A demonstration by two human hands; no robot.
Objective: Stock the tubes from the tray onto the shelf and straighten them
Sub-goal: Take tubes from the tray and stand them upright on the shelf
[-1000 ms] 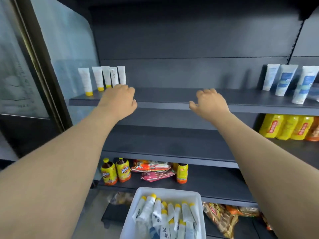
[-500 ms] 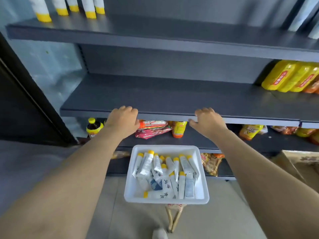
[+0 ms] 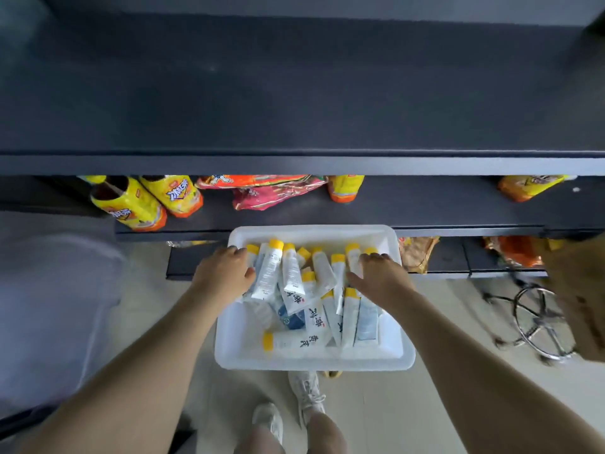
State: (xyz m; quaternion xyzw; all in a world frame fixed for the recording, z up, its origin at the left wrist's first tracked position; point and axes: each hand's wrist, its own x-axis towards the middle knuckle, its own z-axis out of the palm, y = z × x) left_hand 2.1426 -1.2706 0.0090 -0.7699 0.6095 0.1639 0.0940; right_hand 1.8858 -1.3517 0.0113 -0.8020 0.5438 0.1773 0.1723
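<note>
Dark shelf [image 3: 294,93] fills the upper frame; at lower centre a white tray [image 3: 314,363] holds the tubes [image 3: 291,273]. Left hand [image 3: 226,273] and right hand [image 3: 378,278] lie atop the capped ends, fingers [image 3: 237,252] bent down; any grasp is hidden.

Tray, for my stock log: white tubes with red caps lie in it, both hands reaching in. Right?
The caps are yellow, not red, per the head view. The white tubes lie in the tray, left hand and right hand reaching in.
</note>
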